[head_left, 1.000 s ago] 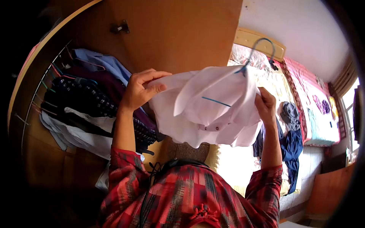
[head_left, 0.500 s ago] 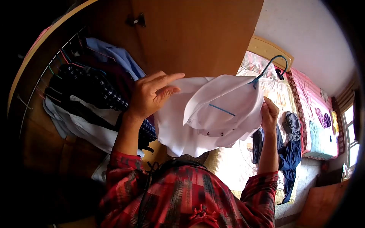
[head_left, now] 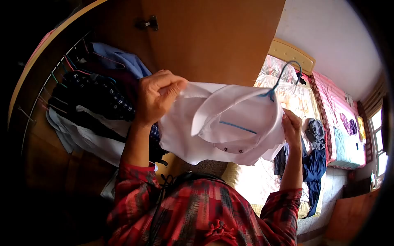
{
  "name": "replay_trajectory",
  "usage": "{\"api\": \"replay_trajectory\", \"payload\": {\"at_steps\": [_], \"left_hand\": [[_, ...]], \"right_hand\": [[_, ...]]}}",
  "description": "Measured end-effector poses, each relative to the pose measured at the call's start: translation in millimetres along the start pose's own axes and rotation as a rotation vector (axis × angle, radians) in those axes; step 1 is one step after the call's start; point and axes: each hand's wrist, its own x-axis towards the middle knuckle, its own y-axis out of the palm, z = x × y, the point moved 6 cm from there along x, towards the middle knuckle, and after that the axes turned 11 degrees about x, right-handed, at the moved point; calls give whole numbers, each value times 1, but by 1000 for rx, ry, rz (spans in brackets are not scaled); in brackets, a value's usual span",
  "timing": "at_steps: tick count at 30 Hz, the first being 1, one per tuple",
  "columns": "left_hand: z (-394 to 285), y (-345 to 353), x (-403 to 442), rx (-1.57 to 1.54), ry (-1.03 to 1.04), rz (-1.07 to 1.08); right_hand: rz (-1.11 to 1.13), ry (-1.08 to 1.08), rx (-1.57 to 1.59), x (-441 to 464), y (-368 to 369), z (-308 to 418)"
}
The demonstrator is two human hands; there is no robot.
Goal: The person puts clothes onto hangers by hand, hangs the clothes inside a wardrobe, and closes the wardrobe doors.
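A white collared shirt (head_left: 180, 137) hangs between my two hands, held up in front of my chest. Inside it is a blue clothes hanger (head_left: 238, 127); its hook sticks up past the collar on the right, and a strip of its bar shows through the neck opening. My left hand (head_left: 159, 96) is closed on the shirt's left shoulder, thumb and fingers pinching the cloth. On the other side my right hand (head_left: 292, 126) grips the shirt's right shoulder, its fingertips partly hidden by the fabric. Two dark buttons show below the collar.
To the left, an open wardrobe holds several garments (head_left: 98, 94) on a metal rail (head_left: 49, 78). A brown wardrobe door (head_left: 213, 41) stands ahead. Rightward are beds with a pink cover (head_left: 332, 98) and dark clothes (head_left: 314, 164) lying near the edge.
My left hand has gone from spread fingers to pinching the shirt's shoulder. The shirt has been drawn slightly left and stretched flatter. My right hand keeps its hold.
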Motion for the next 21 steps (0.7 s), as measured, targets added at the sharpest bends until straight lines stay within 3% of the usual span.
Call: {"api": "replay_trajectory", "payload": {"at_steps": [2, 3, 5, 7, 9, 11, 13, 15, 18, 21], "left_hand": [[18, 1, -3, -136, -314, 99], [19, 1, -2, -133, -316, 95], [29, 21, -8, -203, -469, 383], [32, 38, -11, -243, -423, 474], [14, 18, 5, -31, -71, -6], [10, 13, 6, -76, -122, 73], [-6, 23, 4, -170, -106, 342], [-18, 24, 2, -127, -16, 298], [-32, 20, 1, 189, 144, 152], [-31, 17, -9, 195, 9, 177]], "right_hand": [[69, -38, 4, -6, -1, -8], [74, -39, 5, -7, 1, -7], [60, -118, 134, -11, 3, 0], [15, -161, 94, -7, 7, 15], [30, -93, 70, -6, 7, 19], [23, -112, 67, -3, 12, 25], [-28, -176, 0, 0, 11, 33], [-42, -140, 30, 4, 8, 29], [-32, -132, -30, 13, 15, 35], [50, -36, 121, 23, 18, 12]]}}
